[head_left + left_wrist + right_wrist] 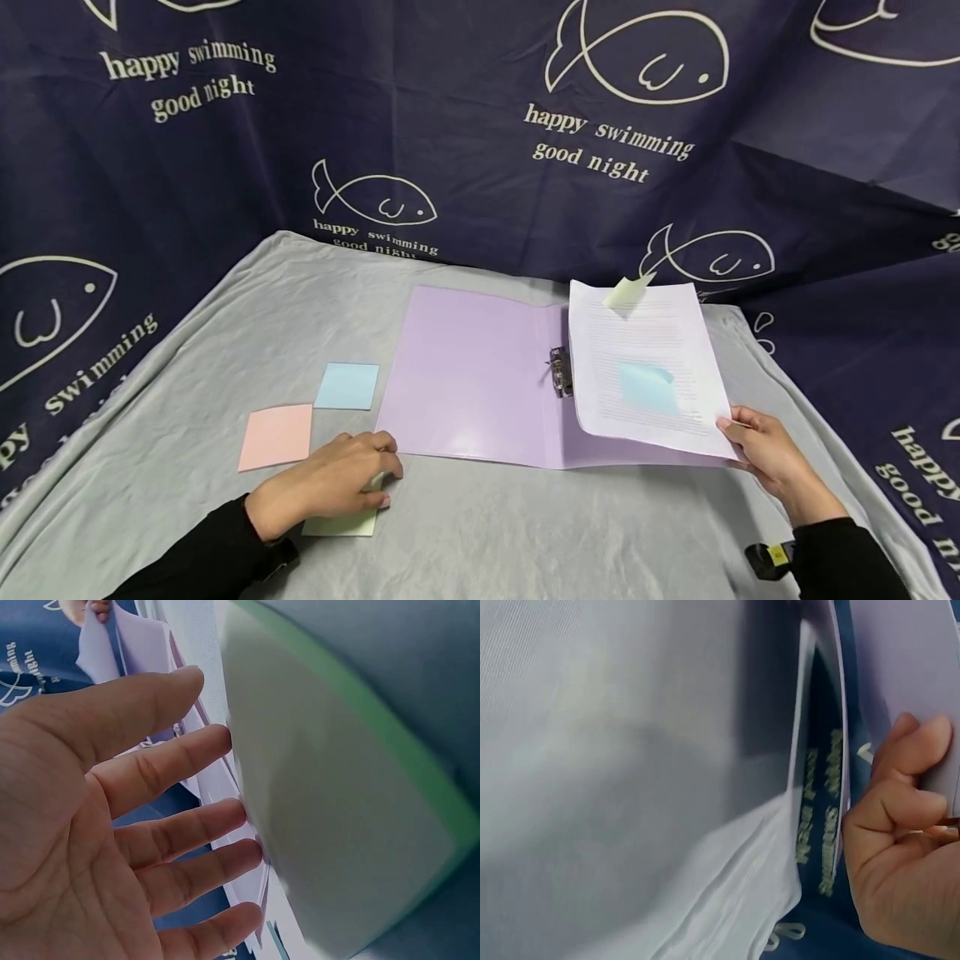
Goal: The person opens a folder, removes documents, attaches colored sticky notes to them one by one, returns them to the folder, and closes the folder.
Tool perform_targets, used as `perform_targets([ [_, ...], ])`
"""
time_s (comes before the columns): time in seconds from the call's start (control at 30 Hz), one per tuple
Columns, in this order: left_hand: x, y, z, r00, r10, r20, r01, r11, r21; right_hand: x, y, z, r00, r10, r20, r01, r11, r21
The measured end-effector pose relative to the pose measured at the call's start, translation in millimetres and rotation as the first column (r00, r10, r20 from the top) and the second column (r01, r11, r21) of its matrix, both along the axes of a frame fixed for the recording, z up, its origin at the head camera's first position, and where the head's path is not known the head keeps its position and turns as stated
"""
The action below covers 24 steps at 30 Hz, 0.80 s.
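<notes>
A purple folder [465,375] lies spread out with a metal clip [558,372] near its spine. White printed sheets [600,333] rest over its right side, bearing a blue sticky note [648,387] and a curled pale yellow-green one [628,292]. My right hand [772,454] grips the lower right corner of the sheets and the folder's cover [900,660], thumb on top, with that side raised. My left hand [337,475] hovers at a green sticky note pad [341,525], partly covering it. In the left wrist view its fingers stretch loosely toward the pad's edge; contact is unclear.
A pink sticky note pad [276,437] and a blue sticky note pad [347,386] lie left of the folder. Grey cloth [510,533] covers the table. Dark blue fabric [480,125] with fish prints hangs behind and at the sides.
</notes>
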<state>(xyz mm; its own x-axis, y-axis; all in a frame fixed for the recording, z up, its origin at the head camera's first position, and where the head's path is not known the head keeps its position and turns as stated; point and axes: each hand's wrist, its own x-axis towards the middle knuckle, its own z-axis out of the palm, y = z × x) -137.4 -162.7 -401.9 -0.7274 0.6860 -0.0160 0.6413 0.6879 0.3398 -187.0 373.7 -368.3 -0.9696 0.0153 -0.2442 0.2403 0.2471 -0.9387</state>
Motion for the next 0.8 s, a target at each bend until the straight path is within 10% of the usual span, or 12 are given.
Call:
perform_targets([
  [0.43,-2.2,7,3.8,0.999,0.007,-0.050,-0.007,1.000,-0.002,-4.7,19,-19.7,0.997,0.041,0.069,-0.062,0.933,0.354],
  [0.63,-2.4,9,6.6,0.997,0.012,-0.079,-0.013,1.000,-0.008,-13.4,19,-27.0,0.995,0.067,0.077,-0.099,0.817,0.568],
  [0.8,-3.5,10,8.9,0.994,0.007,-0.110,-0.006,1.000,0.002,-15.9,15,-30.3,0.990,0.128,0.057,-0.128,0.658,0.742],
])
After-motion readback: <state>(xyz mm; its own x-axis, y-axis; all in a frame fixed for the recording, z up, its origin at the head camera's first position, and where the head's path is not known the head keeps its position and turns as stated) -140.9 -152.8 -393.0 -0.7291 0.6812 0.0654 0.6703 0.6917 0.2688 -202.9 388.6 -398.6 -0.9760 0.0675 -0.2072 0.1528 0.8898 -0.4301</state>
